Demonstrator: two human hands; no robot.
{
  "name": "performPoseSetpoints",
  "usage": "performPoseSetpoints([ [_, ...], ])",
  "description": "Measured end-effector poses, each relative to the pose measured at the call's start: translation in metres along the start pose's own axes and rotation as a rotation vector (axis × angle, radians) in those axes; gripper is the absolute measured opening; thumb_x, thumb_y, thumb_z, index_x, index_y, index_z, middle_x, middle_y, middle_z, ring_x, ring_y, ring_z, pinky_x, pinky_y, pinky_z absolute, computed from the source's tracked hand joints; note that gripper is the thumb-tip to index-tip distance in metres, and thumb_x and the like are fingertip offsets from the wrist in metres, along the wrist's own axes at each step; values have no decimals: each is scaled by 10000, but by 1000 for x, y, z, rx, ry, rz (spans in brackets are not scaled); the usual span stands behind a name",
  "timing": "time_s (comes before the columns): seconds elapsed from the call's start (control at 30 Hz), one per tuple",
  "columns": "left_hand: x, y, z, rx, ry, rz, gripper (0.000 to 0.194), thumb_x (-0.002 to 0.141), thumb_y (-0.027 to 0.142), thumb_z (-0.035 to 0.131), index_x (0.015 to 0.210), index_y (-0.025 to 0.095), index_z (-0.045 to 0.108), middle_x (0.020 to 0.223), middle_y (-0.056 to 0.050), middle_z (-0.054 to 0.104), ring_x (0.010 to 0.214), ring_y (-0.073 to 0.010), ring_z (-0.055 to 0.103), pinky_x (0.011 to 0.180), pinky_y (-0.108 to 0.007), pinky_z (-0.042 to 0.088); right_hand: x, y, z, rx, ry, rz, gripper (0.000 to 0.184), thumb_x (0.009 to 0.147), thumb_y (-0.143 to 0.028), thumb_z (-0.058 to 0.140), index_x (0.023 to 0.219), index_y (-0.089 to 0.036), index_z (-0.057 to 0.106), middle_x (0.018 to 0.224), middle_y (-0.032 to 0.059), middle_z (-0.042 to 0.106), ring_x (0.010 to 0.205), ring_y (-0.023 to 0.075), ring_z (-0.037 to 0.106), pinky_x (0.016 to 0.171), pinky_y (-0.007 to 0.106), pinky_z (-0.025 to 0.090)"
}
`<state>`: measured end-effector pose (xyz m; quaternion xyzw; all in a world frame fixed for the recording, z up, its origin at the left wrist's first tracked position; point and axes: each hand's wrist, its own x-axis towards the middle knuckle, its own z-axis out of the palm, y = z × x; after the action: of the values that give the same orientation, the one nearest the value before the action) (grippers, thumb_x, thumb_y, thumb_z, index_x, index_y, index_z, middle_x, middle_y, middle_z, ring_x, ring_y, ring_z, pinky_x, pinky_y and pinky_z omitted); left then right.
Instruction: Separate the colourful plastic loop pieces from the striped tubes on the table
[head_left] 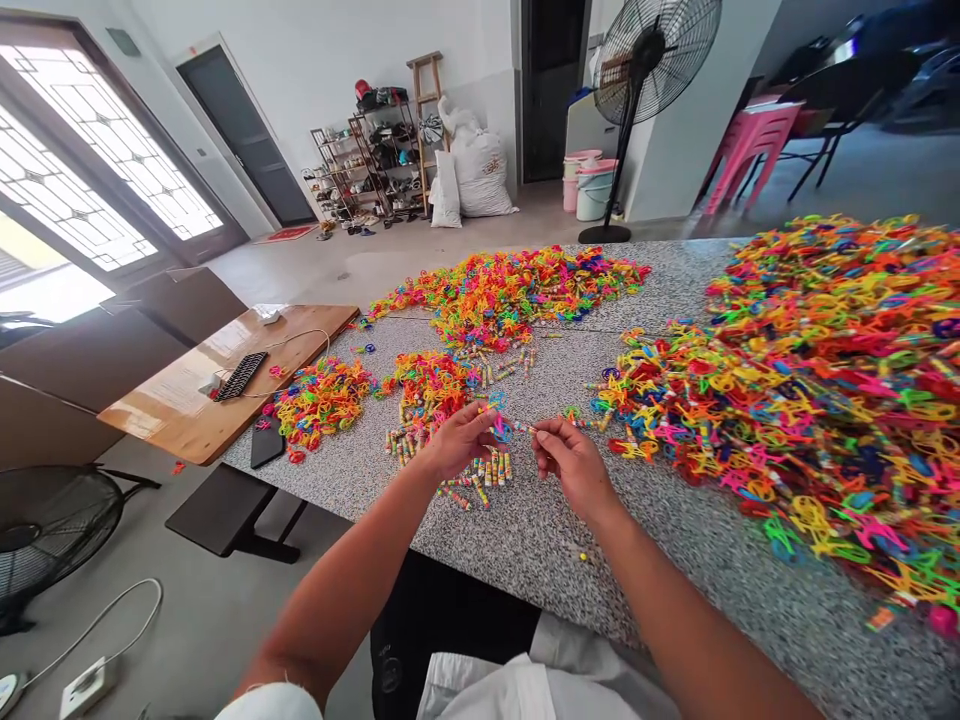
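**Small plastic pieces held over speckled tabletop; no lettering legible**

Pink-and-blue plastic piece (498, 428) pinched in the left hand (455, 442), just above the tabletop (517, 550); its outline is partly covered by the hand. In the right hand (564, 455), the grip is pressed together on a slim pale piece (524, 428), too small to be identified. The two hands are held near each other, apart.

Reddish print is carried by the white sack (480, 190) by the far wall; it cannot be read. A pale mark is seen on the dark trousers (397, 640), likewise unreadable. Banded patterns are borne by the short tubes (495, 468) laid out near the left hand; any wording is lost at this size.

The large multicoloured heap (840, 390) is cut off at the right edge, its single pieces hard to separate. The low black fan (52, 530) is cropped at left.
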<state>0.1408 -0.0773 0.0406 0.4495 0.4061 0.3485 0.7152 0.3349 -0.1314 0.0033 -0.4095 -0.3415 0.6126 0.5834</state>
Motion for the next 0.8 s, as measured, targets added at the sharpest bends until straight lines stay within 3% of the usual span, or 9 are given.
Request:
performPoseSetpoints([
  [0.27,-3,-1,14,58,-135,-58,384,762,451,818,829,146,594,713,17,585,587,-76,573,557,-212,493,-8,-3,-5,149,-36,57,310,723,-402,832,933,-211,707,760,-12,647,575,100,520,484,228,449],
  [0.57,-3,-10,14,26,-196,-86,403,751,459,826,900,145,623,770,7,571,678,-101,571,664,-290,577,-10,-2,-13,139,-59,75,309,723,-392,840,941,-209,721,761,-8,656,578,104,536,490,233,469],
  [0.8,-4,-4,14,220,-269,-76,398,780,488,793,897,144,629,800,-9,580,735,-119,597,704,-305,600,-12,-3,-21,143,-73,192,329,695,-411,856,897,-192,718,662,-39,595,460,73,459,391,206,392],
])
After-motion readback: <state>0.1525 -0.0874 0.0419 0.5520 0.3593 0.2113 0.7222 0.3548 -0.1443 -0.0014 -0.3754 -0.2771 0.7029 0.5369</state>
